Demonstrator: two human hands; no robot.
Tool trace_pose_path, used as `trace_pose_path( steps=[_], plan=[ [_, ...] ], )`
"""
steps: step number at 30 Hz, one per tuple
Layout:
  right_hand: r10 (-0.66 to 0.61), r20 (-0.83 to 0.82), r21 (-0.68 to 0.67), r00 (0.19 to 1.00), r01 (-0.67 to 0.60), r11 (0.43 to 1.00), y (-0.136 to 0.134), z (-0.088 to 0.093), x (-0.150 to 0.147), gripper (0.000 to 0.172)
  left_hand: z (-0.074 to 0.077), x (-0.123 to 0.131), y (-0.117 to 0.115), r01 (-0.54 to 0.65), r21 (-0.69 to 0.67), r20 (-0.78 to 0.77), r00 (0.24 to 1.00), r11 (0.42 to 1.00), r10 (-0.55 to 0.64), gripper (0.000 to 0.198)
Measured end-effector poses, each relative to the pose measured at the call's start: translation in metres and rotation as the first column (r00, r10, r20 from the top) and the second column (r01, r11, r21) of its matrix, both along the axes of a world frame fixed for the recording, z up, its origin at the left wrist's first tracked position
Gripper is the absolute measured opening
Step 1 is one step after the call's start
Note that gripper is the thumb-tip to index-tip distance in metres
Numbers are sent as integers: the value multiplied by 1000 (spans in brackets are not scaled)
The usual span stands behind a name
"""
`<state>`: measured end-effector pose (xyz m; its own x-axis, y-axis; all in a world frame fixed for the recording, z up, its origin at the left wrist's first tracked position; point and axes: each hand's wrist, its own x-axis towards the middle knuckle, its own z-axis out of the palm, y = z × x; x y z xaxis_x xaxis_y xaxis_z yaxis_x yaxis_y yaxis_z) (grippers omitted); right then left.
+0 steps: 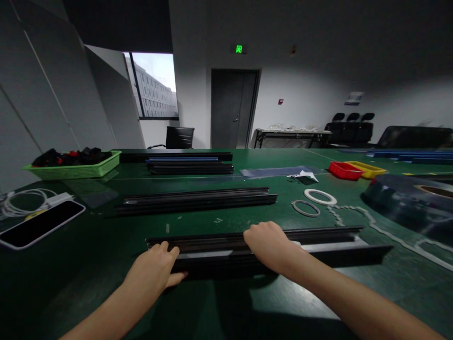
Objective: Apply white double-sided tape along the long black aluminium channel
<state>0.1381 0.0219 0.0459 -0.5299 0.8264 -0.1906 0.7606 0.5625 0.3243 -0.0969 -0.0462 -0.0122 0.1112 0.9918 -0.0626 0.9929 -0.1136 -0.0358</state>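
In front of me on the green table (198, 307) lies a long black channel-shaped profile (329, 255) with a whitish strip (329, 246) along its inside. My left hand (154, 264) grips its left end, thumb low on the near side and fingers over the top. Near the profile's middle, my right hand (271, 248) is closed, its fingers curled down into the channel; what they press or hold there is hidden. Just beyond lies a second black profile (198, 200), untouched.
Further back lies a stack of profiles (189, 166). To the left are a green basket (81, 171) of dark parts, a phone (40, 224) and a white cable (26, 196). Tape rings (306, 208), a red tray (345, 171), a yellow tray (371, 171) and a large dark roll (396, 203) lie right.
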Motion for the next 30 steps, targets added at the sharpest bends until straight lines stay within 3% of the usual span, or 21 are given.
trace_pose_path(
  steps=[12, 16, 30],
  plan=[
    [-10, 4, 5, 1000, 10, 1000, 0, -3, -2, 23, -4, -4, 5, 178, 37, 127, 975, 983, -181, 36],
    [-10, 2, -2, 1000, 10, 1000, 2, -5, -1, 23, -6, -5, 8, 145, -6, 105, 984, 989, -143, 45],
    [-25, 5, -3, 1000, 25, 1000, 2, 0, 4, 25, -9, -9, 14, 103, -80, 82, 992, 991, -97, 37]
  ],
)
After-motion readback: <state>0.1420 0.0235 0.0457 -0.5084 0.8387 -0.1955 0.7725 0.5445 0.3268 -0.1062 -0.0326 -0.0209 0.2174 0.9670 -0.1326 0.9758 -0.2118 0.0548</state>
